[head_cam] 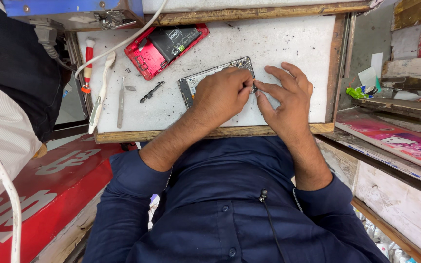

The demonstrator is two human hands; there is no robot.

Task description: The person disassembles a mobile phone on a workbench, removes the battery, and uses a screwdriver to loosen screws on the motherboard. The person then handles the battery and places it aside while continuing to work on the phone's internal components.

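My left hand (220,95) covers the opened phone frame (198,80) mid-surface; right hand (286,97) at its 3 o'clock, both grips pinched narrow on a tiny dark part (254,88). Glossy red phone shell (164,44) at 10 o'clock on the gritty white surface (288,44).

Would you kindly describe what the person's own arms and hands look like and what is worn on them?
Both arms wear the sleeves of a dark navy-blue buttoned shirt, pushed up to about the elbows: left sleeve, right sleeve. The forearms below are bare. The left hand and right hand are bare, with no gloves; no watch or ring shows.
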